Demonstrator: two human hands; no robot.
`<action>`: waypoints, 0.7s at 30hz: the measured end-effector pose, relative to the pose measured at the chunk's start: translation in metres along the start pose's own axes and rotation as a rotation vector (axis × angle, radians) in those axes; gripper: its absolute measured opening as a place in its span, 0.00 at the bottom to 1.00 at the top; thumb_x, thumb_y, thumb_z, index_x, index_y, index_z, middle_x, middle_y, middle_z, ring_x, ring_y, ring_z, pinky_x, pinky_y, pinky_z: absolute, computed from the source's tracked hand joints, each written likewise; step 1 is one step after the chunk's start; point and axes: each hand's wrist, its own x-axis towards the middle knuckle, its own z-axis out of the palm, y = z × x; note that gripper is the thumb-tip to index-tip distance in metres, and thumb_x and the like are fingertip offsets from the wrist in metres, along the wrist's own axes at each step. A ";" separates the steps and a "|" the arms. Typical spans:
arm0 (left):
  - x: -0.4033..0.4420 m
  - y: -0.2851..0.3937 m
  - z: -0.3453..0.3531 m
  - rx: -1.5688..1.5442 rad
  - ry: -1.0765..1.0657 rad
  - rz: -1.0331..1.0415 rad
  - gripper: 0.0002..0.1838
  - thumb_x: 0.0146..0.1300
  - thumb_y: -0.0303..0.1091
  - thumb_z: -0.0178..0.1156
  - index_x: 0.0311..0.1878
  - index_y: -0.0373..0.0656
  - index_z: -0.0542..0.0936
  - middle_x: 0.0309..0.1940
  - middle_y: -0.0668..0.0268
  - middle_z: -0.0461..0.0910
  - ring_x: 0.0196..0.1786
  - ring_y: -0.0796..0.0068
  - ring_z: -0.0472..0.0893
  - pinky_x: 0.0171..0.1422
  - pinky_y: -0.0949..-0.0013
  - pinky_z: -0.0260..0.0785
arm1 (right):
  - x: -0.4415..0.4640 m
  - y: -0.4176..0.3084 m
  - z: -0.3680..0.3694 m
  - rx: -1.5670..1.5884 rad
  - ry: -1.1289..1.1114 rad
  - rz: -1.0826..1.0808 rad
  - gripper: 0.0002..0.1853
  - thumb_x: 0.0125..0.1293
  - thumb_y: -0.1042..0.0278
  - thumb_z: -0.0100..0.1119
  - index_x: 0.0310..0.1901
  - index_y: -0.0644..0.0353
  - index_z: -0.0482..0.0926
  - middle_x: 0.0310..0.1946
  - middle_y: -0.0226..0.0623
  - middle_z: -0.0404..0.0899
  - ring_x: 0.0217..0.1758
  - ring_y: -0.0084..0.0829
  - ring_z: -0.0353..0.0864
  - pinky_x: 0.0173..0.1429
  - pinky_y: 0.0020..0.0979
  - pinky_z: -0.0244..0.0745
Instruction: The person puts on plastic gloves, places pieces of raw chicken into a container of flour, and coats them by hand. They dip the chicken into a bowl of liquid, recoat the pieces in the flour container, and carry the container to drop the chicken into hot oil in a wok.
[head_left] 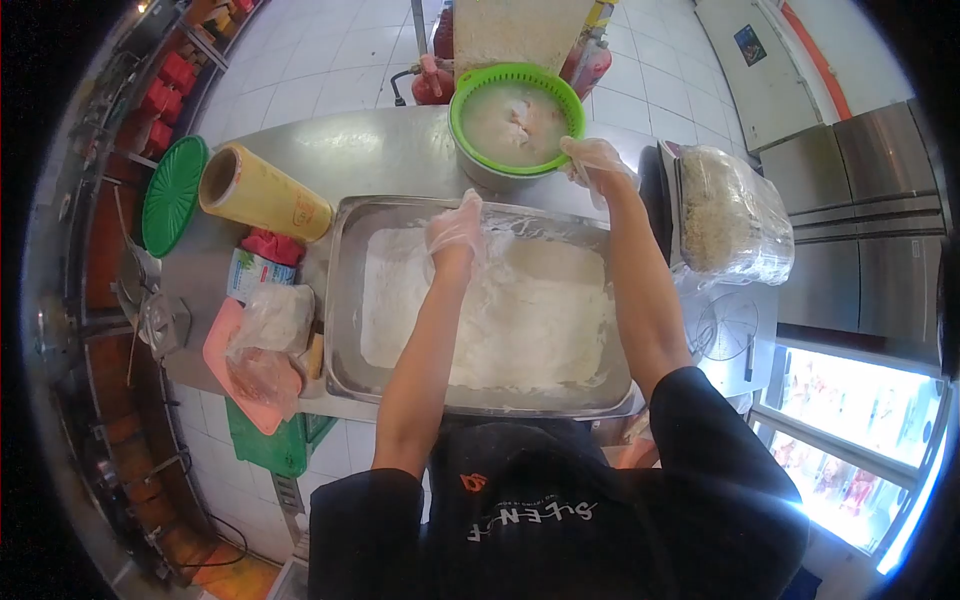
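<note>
My right hand (597,167), in a clear plastic glove, has its fingers closed on the right rim of a green colander (566,92). The colander sits in a round metal pot (490,176), and cloudy liquid with pale pieces of what looks like raw meat (518,122) fills it. My left hand (455,230), also gloved and dusted white, is closed over the far edge of a large steel tray (337,300). Whether anything is inside those fingers is hidden. White flour (530,340) covers the tray's bottom, with bumps and finger marks.
Left of the tray are a roll of plastic wrap (265,195), a green lid (174,196), a plastic bag (272,330) and a pink board (222,335). A wrapped package (735,215) and a round wire strainer (727,325) lie right. A lit display fridge (850,430) stands lower right.
</note>
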 end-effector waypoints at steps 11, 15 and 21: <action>0.007 0.004 0.004 -0.099 -0.190 -0.086 0.39 0.60 0.65 0.64 0.41 0.26 0.85 0.35 0.50 0.87 0.40 0.56 0.84 0.49 0.59 0.73 | -0.007 -0.025 -0.010 -0.110 0.090 -0.177 0.15 0.64 0.60 0.67 0.37 0.66 0.85 0.29 0.41 0.83 0.30 0.33 0.84 0.29 0.36 0.78; -0.005 0.014 -0.010 -0.171 -0.293 -0.135 0.42 0.59 0.68 0.64 0.45 0.25 0.85 0.42 0.46 0.87 0.50 0.51 0.85 0.55 0.58 0.73 | -0.031 -0.054 -0.019 0.398 0.004 -0.109 0.11 0.61 0.70 0.68 0.40 0.69 0.82 0.39 0.44 0.81 0.35 0.38 0.85 0.36 0.38 0.90; -0.024 -0.026 -0.032 0.306 -0.175 0.079 0.39 0.59 0.64 0.63 0.45 0.27 0.84 0.49 0.42 0.85 0.56 0.45 0.83 0.60 0.54 0.73 | -0.033 -0.034 -0.008 0.679 0.002 -0.119 0.11 0.64 0.70 0.65 0.41 0.72 0.80 0.40 0.45 0.81 0.40 0.38 0.87 0.41 0.38 0.91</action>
